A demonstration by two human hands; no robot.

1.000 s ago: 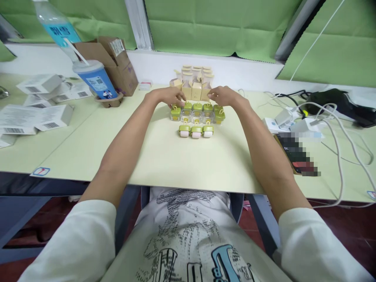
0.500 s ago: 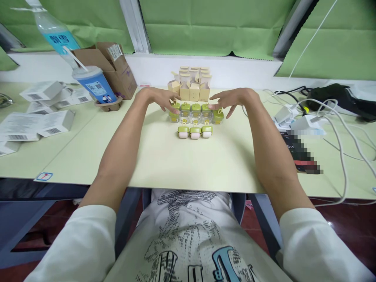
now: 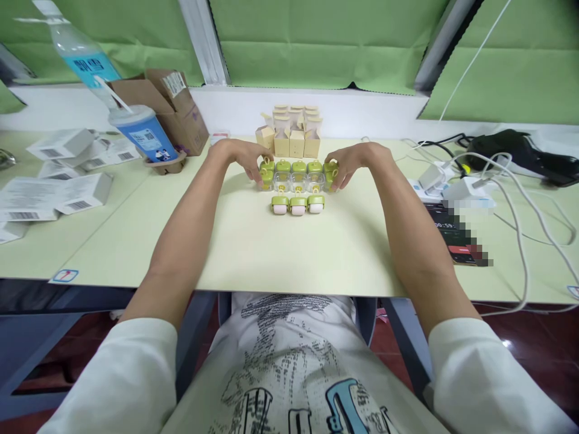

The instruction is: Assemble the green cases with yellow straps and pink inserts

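Small clear containers (image 3: 298, 182) with green lids and yellow inside stand in a block, green-lidded ones (image 3: 298, 167) lined up behind them. My left hand (image 3: 248, 160) bends over the left end, with its thumb and fingers around the green container there (image 3: 266, 179). At the opposite end, my right hand (image 3: 351, 161) has its fingers curled against another green container (image 3: 330, 169), partly hiding it. Three green-and-white containers (image 3: 297, 207) with small loops sit in a separate front row, touched by neither hand.
Open cream cardboard boxes (image 3: 296, 143) stand behind the containers by the wall. White boxes (image 3: 58, 196), a blue cup (image 3: 147, 135), a bottle (image 3: 84, 57) and a brown carton (image 3: 181, 117) are at left. Chargers with cables (image 3: 470, 191) and a phone (image 3: 452, 232) lie at right.
Both hands have closed in on the two ends of the block. My right hand's spread fingers have curled onto the end container. The front row looks unmoved on the table.
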